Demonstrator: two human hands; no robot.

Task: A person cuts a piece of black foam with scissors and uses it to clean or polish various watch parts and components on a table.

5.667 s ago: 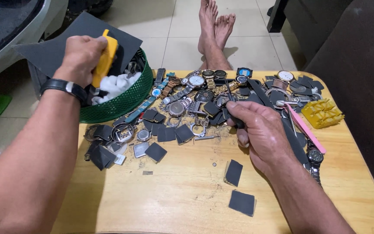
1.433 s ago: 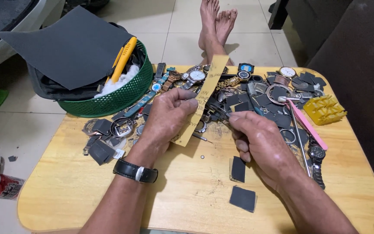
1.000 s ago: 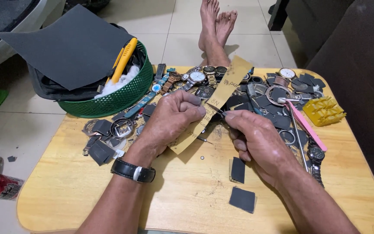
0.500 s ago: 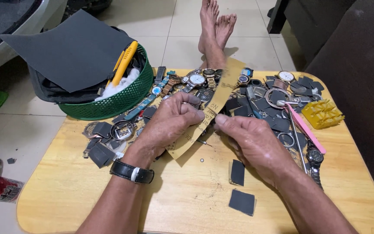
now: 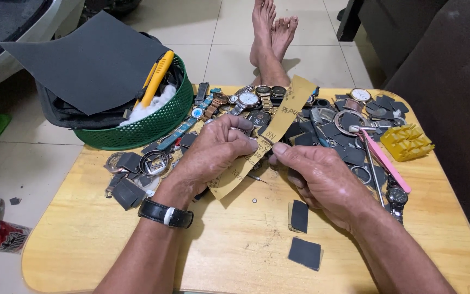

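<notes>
A long tan strip of sandpaper [image 5: 278, 128], paper side up, runs diagonally over the middle of the wooden table [image 5: 235, 245]. My left hand [image 5: 213, 152], with a black wristwatch on its wrist, pinches the strip near its middle. My right hand [image 5: 322, 174] pinches the same strip from the right, thumb and forefinger meeting the left fingers. Behind the hands lies a pile of watches [image 5: 248, 99], watch cases and straps.
A green basket [image 5: 153, 122] at the back left holds a large dark sandpaper sheet [image 5: 91, 65], a yellow utility knife [image 5: 156, 79] and white cotton. Small dark sandpaper squares [image 5: 304, 253] lie near the front. A yellow plastic holder [image 5: 406, 142] and pink tool [image 5: 384, 160] sit right. Bare feet [image 5: 270, 30] rest beyond.
My left hand left the knife in the basket and came to the table with the tan strip. Both hands have closed together on the strip's middle.
</notes>
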